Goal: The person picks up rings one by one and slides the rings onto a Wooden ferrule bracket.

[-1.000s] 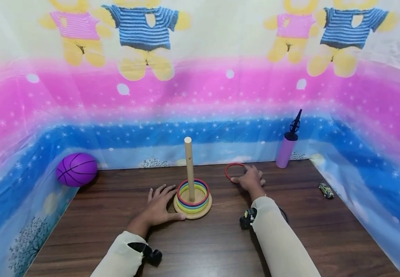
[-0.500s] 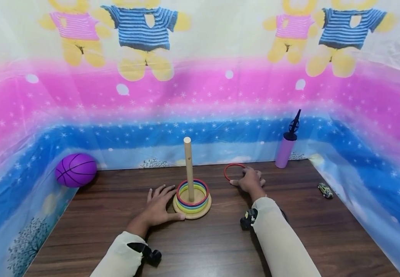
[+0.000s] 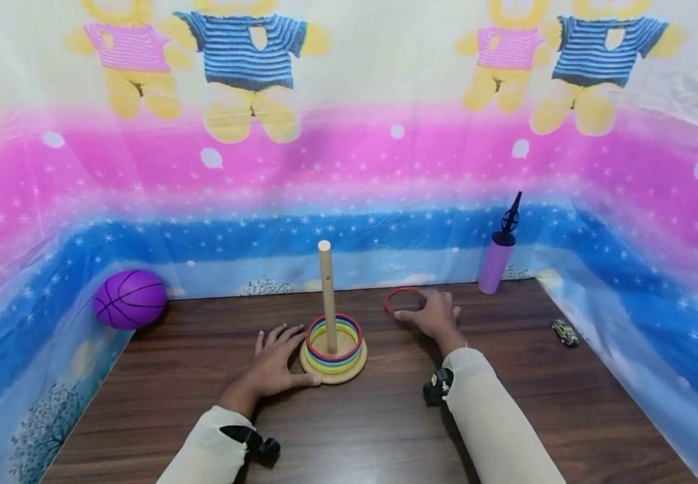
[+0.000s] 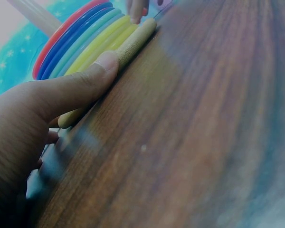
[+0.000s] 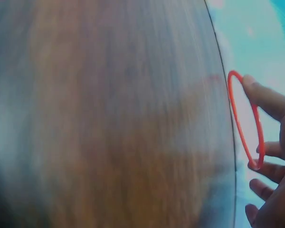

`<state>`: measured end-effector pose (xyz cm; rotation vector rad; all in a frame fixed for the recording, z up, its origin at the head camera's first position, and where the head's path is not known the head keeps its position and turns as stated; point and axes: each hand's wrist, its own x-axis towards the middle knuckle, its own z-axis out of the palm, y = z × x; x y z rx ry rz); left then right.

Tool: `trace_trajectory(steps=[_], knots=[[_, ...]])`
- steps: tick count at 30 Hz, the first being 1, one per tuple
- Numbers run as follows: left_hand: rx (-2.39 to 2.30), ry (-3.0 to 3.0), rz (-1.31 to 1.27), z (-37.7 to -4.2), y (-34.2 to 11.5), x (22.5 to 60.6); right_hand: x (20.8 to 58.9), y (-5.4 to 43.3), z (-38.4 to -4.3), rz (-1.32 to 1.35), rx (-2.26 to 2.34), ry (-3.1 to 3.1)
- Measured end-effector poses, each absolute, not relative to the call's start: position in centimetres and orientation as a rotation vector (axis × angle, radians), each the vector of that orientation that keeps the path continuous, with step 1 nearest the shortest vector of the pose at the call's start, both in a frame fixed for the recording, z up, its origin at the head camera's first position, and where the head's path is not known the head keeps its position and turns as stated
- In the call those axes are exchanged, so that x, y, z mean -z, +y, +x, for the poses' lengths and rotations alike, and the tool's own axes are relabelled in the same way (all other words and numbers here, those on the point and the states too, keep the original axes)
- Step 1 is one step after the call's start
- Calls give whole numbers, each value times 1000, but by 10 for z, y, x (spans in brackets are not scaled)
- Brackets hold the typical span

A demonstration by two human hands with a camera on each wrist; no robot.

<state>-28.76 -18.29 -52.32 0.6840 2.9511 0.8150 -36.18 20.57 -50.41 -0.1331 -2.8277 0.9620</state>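
Upright on a round wooden base (image 3: 357, 368) stands a peg (image 3: 327, 289), circled by a stack of rings: red on top, then blue (image 4: 50, 59), green and yellow. My left hand (image 3: 271, 366) lies at the base's left side with fingers spread and fairly straight; its thumb (image 4: 83, 88) touches the base edge in the left wrist view. To the right of the peg, my right hand (image 3: 438, 314) pinches a separate red ring (image 5: 237, 118) between thumb and fingers. In the right wrist view this ring appears raised off the table, and the fingers partly cover its far side.
A purple ball (image 3: 129, 299) sits at the back left of the wooden table (image 3: 361, 444). At the back right stands a purple hand pump (image 3: 495, 267), with a small toy car (image 3: 565, 333) in front and to its right. A printed cloth (image 3: 349, 161) hangs behind.
My right hand has shifted slightly left with the red ring in its pinch. The left hand stays at the base. The head view has drifted a little.
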Motion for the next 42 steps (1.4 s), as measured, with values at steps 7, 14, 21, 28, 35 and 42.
trace_trajectory(steps=[7,14,21,28,35,42], knots=[[-805,2953,689,-289,-183,525,500,209,-356,56,-1045,-2726],[-814,2950,693,-288,-184,524,492,207,-348,176,-1170,-2600],[-797,2955,688,-290,-185,526,483,200,-339,280,-1291,-2441],[-814,2951,690,-289,-184,526,465,192,-329,372,-1276,-2371],[-815,2948,681,-288,-184,525,439,180,-320,422,-1339,-2330],[-809,2951,681,-289,-184,525,416,164,-309,452,-1476,-2179]])
